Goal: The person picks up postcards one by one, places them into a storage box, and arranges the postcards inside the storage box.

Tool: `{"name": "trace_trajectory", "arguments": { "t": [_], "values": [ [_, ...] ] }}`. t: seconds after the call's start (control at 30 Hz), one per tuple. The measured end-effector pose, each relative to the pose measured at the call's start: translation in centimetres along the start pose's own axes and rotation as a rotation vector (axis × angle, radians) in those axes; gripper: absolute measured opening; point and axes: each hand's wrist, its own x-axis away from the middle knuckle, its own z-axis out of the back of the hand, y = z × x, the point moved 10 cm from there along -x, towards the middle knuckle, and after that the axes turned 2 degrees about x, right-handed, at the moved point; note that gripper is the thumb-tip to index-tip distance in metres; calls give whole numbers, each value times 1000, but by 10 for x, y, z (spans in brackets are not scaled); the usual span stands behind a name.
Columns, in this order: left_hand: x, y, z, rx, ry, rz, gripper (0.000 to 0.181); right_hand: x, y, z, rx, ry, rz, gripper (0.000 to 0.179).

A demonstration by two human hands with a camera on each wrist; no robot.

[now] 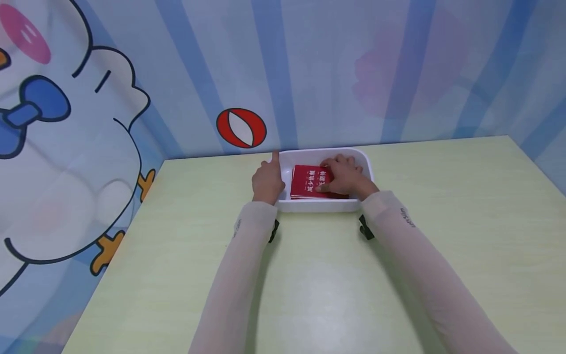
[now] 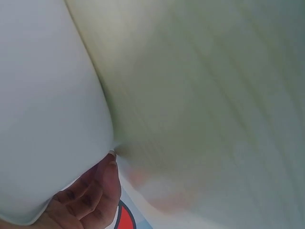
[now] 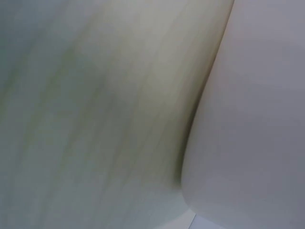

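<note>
A white plastic tray (image 1: 318, 205) stands against the wall at the back of the table, with red booklets (image 1: 305, 183) bearing white Chinese characters lying stacked inside it. At the tray's left end, my left hand (image 1: 268, 181) grips the rim, index finger pointing away along the edge. Its curled fingers (image 2: 90, 200) show against the tray's outer wall (image 2: 52, 114) in the left wrist view. Reaching over the near right corner, my right hand (image 1: 342, 176) holds the booklets, its thumb on the top cover and its fingers bent toward their far side. The right wrist view hides this hand behind the tray's wall (image 3: 248, 119).
Around the tray spreads a pale wood-grain table (image 1: 318, 275). Directly behind it rises a blue striped wall (image 1: 318, 73) with cartoon prints, including a red-and-white ball (image 1: 257, 129). Dark straps (image 1: 366, 228) show under both sleeves.
</note>
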Motion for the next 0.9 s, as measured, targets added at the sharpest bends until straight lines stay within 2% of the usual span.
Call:
{"name": "trace_trajectory", "arguments": {
  "t": [0.63,0.9],
  "values": [
    [3,-2,1,17,-7,-8,87,1,-3,-2,3,-5,14,73],
    [5,-4,-2,21,-17,3,89,3,-1,-6,7,-23,10,72]
  ]
}}
